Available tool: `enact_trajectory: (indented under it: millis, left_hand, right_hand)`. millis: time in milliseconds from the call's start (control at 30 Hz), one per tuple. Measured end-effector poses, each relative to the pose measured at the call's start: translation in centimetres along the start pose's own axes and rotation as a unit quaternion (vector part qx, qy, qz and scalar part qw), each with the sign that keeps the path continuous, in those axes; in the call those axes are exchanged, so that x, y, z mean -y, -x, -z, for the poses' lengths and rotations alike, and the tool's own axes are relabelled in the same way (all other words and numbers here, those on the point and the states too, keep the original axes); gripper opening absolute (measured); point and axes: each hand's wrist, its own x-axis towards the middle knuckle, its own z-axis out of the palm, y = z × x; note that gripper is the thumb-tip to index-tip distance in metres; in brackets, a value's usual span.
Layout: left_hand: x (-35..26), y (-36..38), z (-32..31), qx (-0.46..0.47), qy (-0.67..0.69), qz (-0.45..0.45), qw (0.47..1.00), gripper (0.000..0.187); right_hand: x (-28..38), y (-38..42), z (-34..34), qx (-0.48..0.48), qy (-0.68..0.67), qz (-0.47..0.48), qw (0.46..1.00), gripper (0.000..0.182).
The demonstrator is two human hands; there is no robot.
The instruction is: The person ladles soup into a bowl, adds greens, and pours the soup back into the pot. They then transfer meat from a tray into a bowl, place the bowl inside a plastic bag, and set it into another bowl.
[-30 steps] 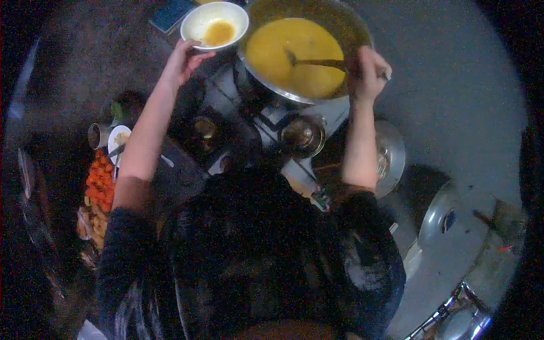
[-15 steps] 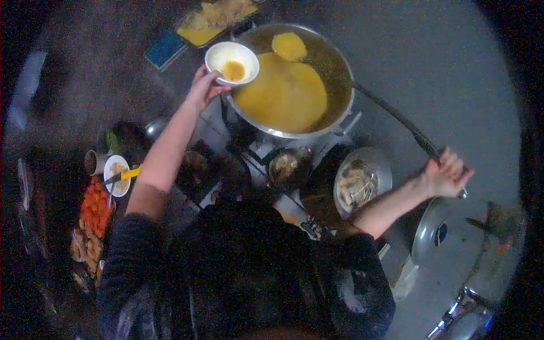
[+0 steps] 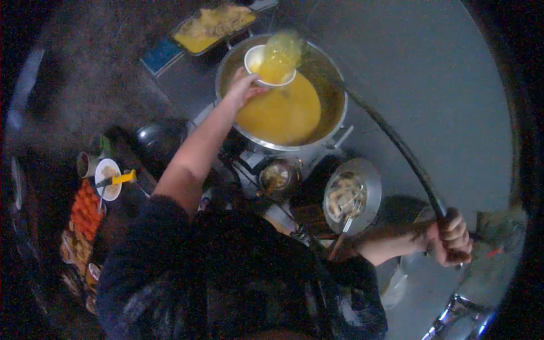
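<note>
My left hand (image 3: pixel 245 89) holds a white bowl (image 3: pixel 249 58) over the big metal pot (image 3: pixel 338 113). Fingers grip the bowl's lower left side. Yellow liquid lies in the bowl, and the blurred ladle head (image 3: pixel 285 48) is tipped over its right edge. My right hand (image 3: pixel 450 238) is wrapped round the end of the ladle's long dark handle (image 3: pixel 399 144), out to the right. Yellow broth (image 3: pixel 280 116) fills the lower part of the pot.
Behind the pot, a tray (image 3: pixel 212 27) holds pale food in yellow liquid. Nearer me are a small pot (image 3: pixel 279 177) and a metal bowl (image 3: pixel 371 192) with utensils. At left are a white plate (image 3: pixel 109 190) with a yellow-handled knife (image 3: pixel 124 177), and orange food (image 3: pixel 86 209).
The bowl has moved right, over the pot. The ladle head has risen from the broth's surface to the bowl, while my right hand has moved down.
</note>
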Motion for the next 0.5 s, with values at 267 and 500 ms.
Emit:
enact_trajectory:
  millis: [267, 500]
  left_hand:
    - [-1.2, -3.3, -0.6, 0.074, 0.018, -0.122, 0.99, 0.048]
    - [-7.3, -1.3, -1.8, 0.062, 0.002, -0.137, 0.989, 0.045]
  right_hand:
    - [-1.1, -1.5, 4.9, -0.117, -0.041, 0.021, 0.992, 0.038]
    - [-20.6, 7.5, 6.9, -0.06, 0.259, -0.108, 0.958, 0.016]
